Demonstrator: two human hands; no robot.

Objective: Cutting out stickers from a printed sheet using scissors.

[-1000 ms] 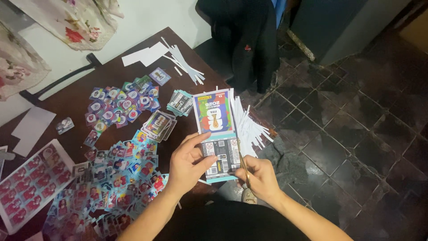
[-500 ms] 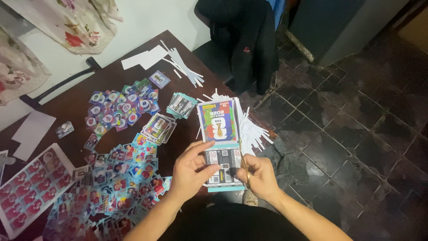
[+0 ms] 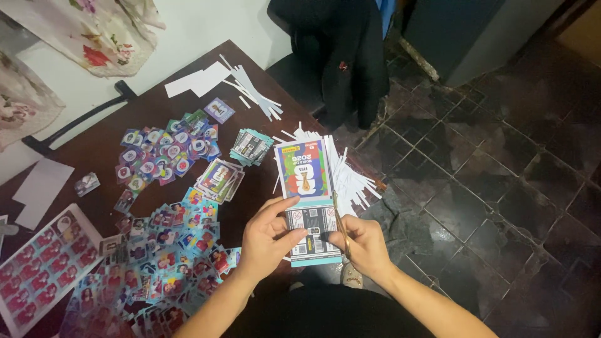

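Dark wood: a table is carrying a wide scatter of colourful stickers, with a tiled floor lying to its right.
Packet: a long, printed sticker packet is being held above the table's near edge, its long axis running away from the person, the colourful end pointing to the far side and the grey, barcoded end pointing back at the body.
Left hand: the left hand is pinching the packet's near left edge, thumb on top, fingers closed on it.
Right hand: the right hand is gripping a pair of scissors, whose blades are lying along the packet's right edge, pointing away.
Offcuts: white paper strips are piling just beyond the packet.
Surroundings: loose stickers are spreading at left, a small stack of cards is sitting near the packet's far end, and a dark jacket is hanging over a chair.
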